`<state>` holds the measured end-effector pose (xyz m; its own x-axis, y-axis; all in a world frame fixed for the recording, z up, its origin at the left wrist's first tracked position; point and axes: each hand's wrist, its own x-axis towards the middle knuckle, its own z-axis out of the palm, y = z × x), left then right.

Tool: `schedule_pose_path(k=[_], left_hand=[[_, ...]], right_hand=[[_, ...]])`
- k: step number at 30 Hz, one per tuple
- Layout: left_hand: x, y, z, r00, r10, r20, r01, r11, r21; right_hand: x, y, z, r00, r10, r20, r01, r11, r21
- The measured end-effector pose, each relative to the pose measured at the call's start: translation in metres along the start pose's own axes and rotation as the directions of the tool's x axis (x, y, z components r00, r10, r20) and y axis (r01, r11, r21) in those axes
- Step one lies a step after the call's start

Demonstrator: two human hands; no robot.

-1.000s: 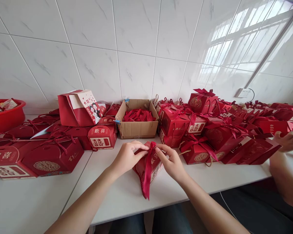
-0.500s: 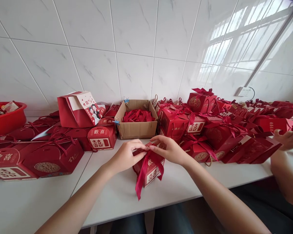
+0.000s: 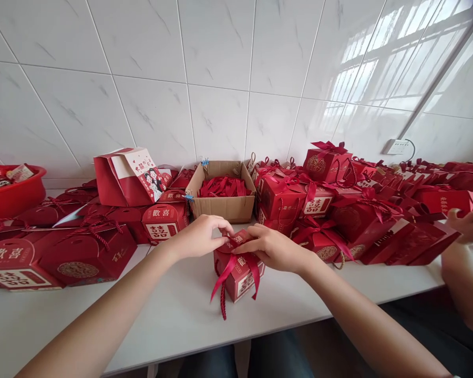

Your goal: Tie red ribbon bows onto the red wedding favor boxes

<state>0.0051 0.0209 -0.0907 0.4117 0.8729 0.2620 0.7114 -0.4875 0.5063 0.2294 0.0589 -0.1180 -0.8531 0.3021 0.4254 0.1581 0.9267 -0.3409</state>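
A small red gift box (image 3: pixel 241 275) stands upright on the white table (image 3: pixel 173 320) in front of me. A red ribbon (image 3: pixel 225 270) runs over its top, and both tails hang down its front. My left hand (image 3: pixel 200 236) pinches the ribbon at the top left of the box. My right hand (image 3: pixel 271 247) pinches the ribbon on the right side of the top. The fingertips of both hands meet over the lid.
An open cardboard box (image 3: pixel 223 206) of red ribbons sits behind. Finished ribboned boxes (image 3: pixel 319 194) pile up to the right, red boxes with cord handles (image 3: pixel 82 252) lie left, beside a red basin (image 3: pixel 11 191). Another person's hand (image 3: pixel 471 226) works at the far right.
The box went from tilted to standing upright. My hands moved from in front of it to its top, and the ribbon now lies crossed over the lid.
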Motion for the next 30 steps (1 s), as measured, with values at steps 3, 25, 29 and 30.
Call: schedule_pose_path(k=[3,25,29,30], left_hand=[[0.004,0.001,-0.002,0.998,0.018,0.054,-0.02,0.999,0.029],[0.009,-0.001,-0.011,0.966,0.096,0.239,-0.125,0.986,0.109],[0.01,0.001,-0.008,0.956,0.066,0.286,-0.083,0.995,0.048],[0.01,0.0,-0.006,0.959,0.066,0.276,-0.075,0.997,0.022]], right_hand=[[-0.001,0.001,0.001,1.0,0.002,0.027,-0.001,0.999,-0.048],[0.0,0.008,-0.004,0.992,-0.08,0.099,0.095,0.983,-0.156],[0.002,0.008,-0.006,0.99,-0.064,0.122,0.083,0.983,-0.163],[0.002,0.009,-0.006,0.99,-0.067,0.124,0.087,0.983,-0.16]])
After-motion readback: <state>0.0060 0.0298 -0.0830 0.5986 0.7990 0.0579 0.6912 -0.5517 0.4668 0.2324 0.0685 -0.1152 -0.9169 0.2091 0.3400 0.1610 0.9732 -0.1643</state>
